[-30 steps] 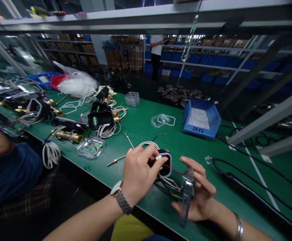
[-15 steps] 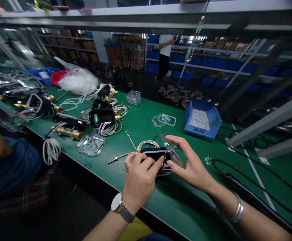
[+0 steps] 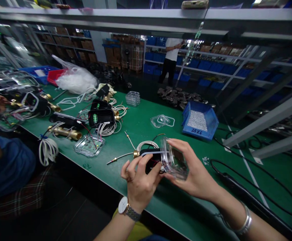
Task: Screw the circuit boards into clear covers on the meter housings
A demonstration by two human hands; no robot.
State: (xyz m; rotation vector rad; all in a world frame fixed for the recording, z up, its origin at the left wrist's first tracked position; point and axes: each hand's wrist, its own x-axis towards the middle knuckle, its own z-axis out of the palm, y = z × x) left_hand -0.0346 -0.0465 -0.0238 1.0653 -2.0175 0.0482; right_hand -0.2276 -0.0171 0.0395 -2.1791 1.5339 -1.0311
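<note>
The relation which mattered most, in my judgement, was between the clear cover (image 3: 172,160) and the black box (image 3: 153,160). The box lay on the green table (image 3: 138,124), in front of the person, and its long side ran mainly from left to right. A brass fitting (image 3: 136,154) was at its left end, and a coil of white cable (image 3: 147,144) lay just behind it. The cover stood tilted on the right end of the box, not flat over it. Its long axis went from the far left to the near right, so it crossed the line of the box at an angle. Whether its edge touched the box rim, I cannot tell.

The right hand (image 3: 193,170) was the nearer one to the cover and had it clamped: the fingers were along the far edge and the thumb was low at the near side. From this grip, the box lay to the left. The left hand (image 3: 141,182) was the nearer one to the box, with its fingers bent over the front side and the thumb tip by the right end, close to the cover. If these fingertips were pressed together on something, I cannot tell, because the hand itself hid that place.
</note>
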